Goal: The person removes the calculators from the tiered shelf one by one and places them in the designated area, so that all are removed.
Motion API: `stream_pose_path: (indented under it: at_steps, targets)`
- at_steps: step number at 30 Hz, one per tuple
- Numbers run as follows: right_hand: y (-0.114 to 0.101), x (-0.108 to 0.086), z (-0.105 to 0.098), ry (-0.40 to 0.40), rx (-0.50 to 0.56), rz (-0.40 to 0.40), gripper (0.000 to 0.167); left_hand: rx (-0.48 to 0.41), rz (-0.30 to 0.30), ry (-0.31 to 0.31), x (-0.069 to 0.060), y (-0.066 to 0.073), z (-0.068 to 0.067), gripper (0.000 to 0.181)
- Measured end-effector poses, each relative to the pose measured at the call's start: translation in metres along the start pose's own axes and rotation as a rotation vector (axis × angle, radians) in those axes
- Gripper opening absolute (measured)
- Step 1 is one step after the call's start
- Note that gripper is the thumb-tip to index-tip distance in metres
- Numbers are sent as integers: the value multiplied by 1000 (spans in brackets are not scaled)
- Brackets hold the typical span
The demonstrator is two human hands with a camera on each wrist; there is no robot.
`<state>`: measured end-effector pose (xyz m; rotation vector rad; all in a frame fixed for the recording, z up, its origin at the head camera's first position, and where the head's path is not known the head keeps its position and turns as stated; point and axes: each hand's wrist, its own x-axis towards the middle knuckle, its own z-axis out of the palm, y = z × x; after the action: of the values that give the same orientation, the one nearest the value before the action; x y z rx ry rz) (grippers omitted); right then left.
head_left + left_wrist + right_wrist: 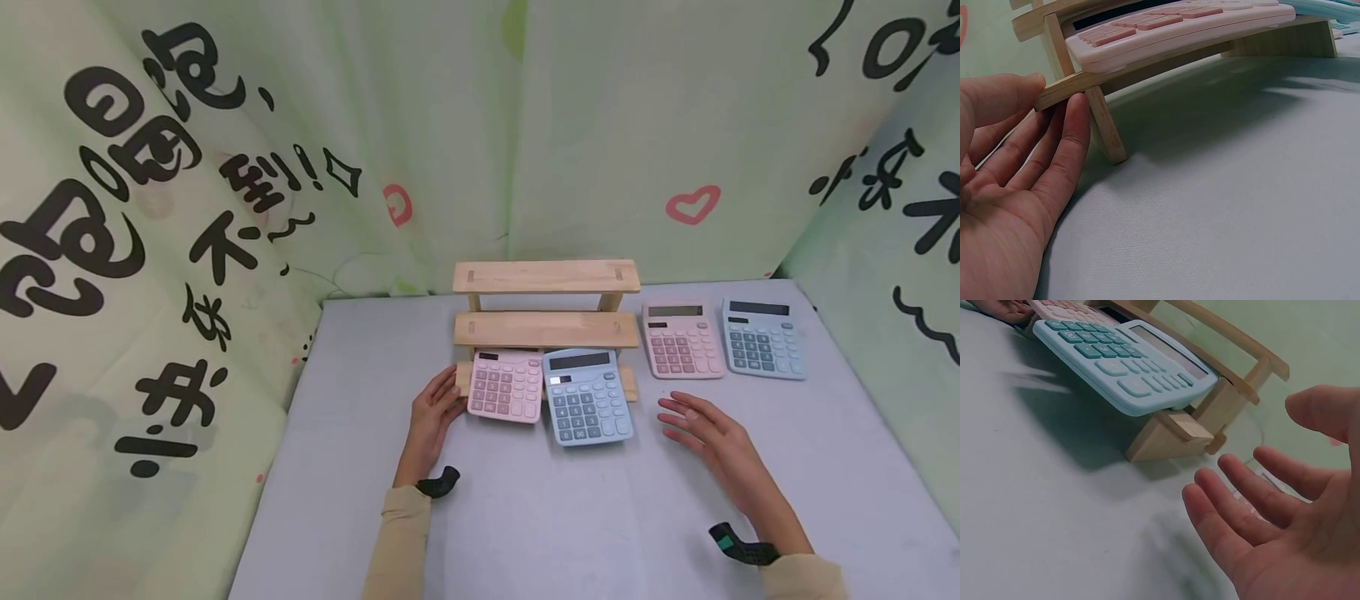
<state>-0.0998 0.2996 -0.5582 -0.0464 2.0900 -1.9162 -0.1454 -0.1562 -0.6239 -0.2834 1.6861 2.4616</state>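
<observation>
A pink calculator (506, 385) and a blue calculator (588, 398) lean side by side on the lowest board of a wooden rack (546, 329), the blue one slightly tilted. My left hand (433, 421) pinches the left end of that board; in the left wrist view, the thumb of the hand (1010, 169) is against the board end (1060, 90) and fingertips are beneath it. To the right of the rack, my right hand (720, 450) hovers with spread, relaxed fingers, holding nothing. The right wrist view shows this hand (1285, 519) apart from the blue calculator (1125, 365).
Another pink calculator (683, 340) and another blue calculator (763, 339) lie on the white table (555, 517) right of the rack. A pale green curtain (600, 150) with black lettering hangs behind and at both sides.
</observation>
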Motion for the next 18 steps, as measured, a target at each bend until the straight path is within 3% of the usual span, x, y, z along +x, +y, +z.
stream_pose_path:
  at_steps: [7, 18]
  targets:
    - [10, 4, 16, -69, 141, -29, 59, 11, 4, 6, -2, 1, 0, 51]
    - [16, 4, 38, -82, 231, 52, 64, 1, 1, 4, -1, 1, 2, 50]
